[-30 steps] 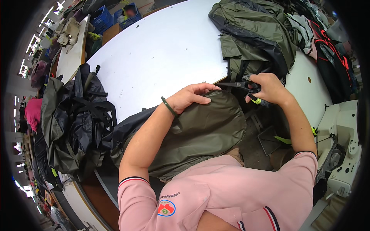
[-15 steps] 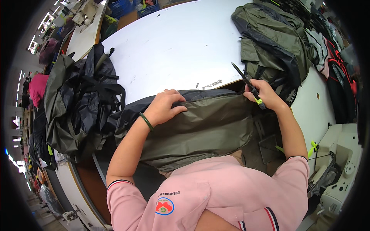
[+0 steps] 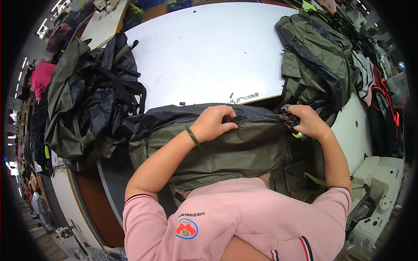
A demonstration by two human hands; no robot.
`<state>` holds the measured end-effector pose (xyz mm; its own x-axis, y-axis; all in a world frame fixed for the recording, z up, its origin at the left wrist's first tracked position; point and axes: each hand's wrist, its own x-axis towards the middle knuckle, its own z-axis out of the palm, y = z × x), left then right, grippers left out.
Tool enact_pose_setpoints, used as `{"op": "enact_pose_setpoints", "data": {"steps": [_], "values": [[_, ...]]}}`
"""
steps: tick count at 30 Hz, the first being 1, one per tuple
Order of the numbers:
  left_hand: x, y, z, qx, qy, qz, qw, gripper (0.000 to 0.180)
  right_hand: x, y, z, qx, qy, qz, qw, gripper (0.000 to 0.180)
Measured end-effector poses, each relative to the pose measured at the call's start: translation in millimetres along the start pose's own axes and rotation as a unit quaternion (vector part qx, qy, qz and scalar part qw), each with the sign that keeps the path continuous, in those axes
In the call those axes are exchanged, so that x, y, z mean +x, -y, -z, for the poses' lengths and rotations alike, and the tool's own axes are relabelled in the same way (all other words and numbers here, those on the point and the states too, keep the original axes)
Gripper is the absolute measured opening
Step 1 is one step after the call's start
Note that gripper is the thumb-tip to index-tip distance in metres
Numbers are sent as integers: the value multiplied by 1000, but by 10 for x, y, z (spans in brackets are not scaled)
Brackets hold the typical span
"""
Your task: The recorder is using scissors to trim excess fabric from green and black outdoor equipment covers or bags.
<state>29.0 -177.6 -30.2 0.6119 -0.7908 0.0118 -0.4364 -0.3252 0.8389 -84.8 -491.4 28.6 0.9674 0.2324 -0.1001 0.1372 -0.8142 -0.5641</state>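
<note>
Across my lap and the table's front edge lies a thin olive-green and black fabric piece, with a dark seam running along its upper part. My left hand, a green bangle on its wrist, pinches the fabric at this seam, near a small dark strip. At the seam's right end, my right hand is closed around black scissors with a yellow-green tie on them. Their blades are hard to make out against the dark cloth.
A white table stretches ahead, with small dark scraps on it. To the left sits a pile of olive and black fabric, and a similar heap lies at the right. A white sewing machine stands at the lower right.
My left hand has moved right along the seam and now pinches it. The scissors, earlier raised with blades pointing up and away, have turned down toward the fabric's right end.
</note>
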Motion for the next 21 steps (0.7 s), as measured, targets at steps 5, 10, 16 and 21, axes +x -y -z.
{"op": "enact_pose_setpoints", "data": {"steps": [5,10,16,21], "values": [[-42,-56,23,-81,20,45,995,19,143,154,169,-189,7,55,980,45],[-81,-92,27,-80,-3,19,997,18,336,360,273,-249,66,46,965,48],[-107,-80,21,-90,-14,10,996,18,424,415,233,-229,87,63,968,48],[-115,-85,30,-90,-18,21,996,19,414,361,188,-237,72,65,967,46]]}}
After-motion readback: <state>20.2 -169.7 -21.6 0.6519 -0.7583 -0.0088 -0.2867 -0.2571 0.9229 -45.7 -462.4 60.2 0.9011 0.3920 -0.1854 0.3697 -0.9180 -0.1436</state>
